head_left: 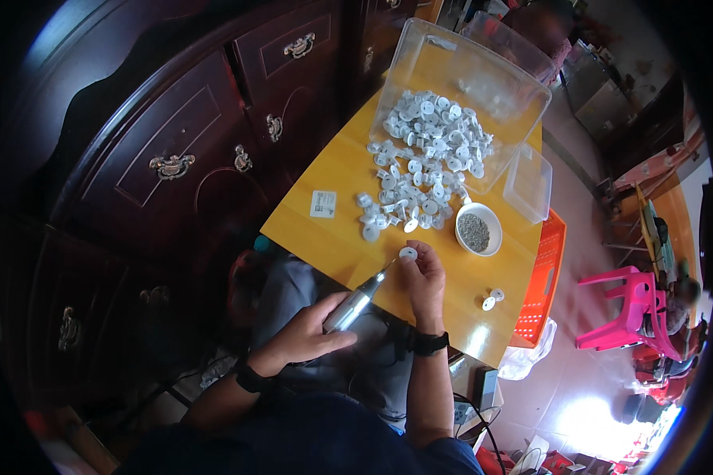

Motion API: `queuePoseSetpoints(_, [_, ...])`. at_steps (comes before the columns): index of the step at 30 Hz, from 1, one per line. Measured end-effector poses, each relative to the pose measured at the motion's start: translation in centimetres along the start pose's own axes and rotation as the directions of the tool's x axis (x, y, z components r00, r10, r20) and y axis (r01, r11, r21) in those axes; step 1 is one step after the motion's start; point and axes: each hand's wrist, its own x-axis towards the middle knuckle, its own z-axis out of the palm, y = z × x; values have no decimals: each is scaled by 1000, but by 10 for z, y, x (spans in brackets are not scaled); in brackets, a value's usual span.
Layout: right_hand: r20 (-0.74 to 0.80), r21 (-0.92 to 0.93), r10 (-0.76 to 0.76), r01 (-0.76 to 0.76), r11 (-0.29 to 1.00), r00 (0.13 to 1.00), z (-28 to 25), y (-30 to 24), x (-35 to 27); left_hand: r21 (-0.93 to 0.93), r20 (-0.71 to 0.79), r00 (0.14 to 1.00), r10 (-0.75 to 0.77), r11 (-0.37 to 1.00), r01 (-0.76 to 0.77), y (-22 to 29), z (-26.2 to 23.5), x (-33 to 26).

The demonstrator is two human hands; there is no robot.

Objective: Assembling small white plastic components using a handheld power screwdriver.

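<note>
While the left hand (318,331) is wrapped around a silver power screwdriver (355,309), the right hand (426,277) pinches a small white disc (408,253) between thumb and fingers, just above the near side of the yellow worktop (303,237). The screwdriver slants far and to the right, its thin bit pointing at the disc; whether the tip touches it, I cannot tell. Beyond the right hand, a heap of similar white parts (432,142) lies partly within a large clear tub (515,87) and spreads onto the worktop on its near side. Just right of the heap's near end stands a white bowl (496,229) holding tiny grey metal pieces (474,232). A white label (323,203) lies at the left, two more white pieces (493,298) sit together near the right edge, and a smaller clear box (531,182) stands beside the tub. Past the right edge is an orange basket (545,265).
</note>
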Motion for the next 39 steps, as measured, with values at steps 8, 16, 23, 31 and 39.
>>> queuePoseSetpoints(8, [24, 78, 47, -49, 996, 999, -5, 0, 0, 342, -130, 967, 219, 925, -164, -10, 11, 19])
queuePoseSetpoints(16, [10, 124, 40, -40, 992, 999, 0, 2, -2, 386, -105, 986, 128, 919, -78, 0, 15, 22])
queuePoseSetpoints(23, [-6, 153, 14, -12, 988, 1000, -1, 7, 0, 406, -94, 974, 204, 902, -150, 3, 13, 26])
queuePoseSetpoints(31, [-32, 138, 35, -30, 990, 999, 2, 3, -2, 396, -88, 979, 185, 908, -136, 1, 11, 26])
queuePoseSetpoints(39, [-40, 94, 13, -9, 995, 999, 3, 6, -3, 393, -78, 984, 159, 912, -116, 0, 8, 27])
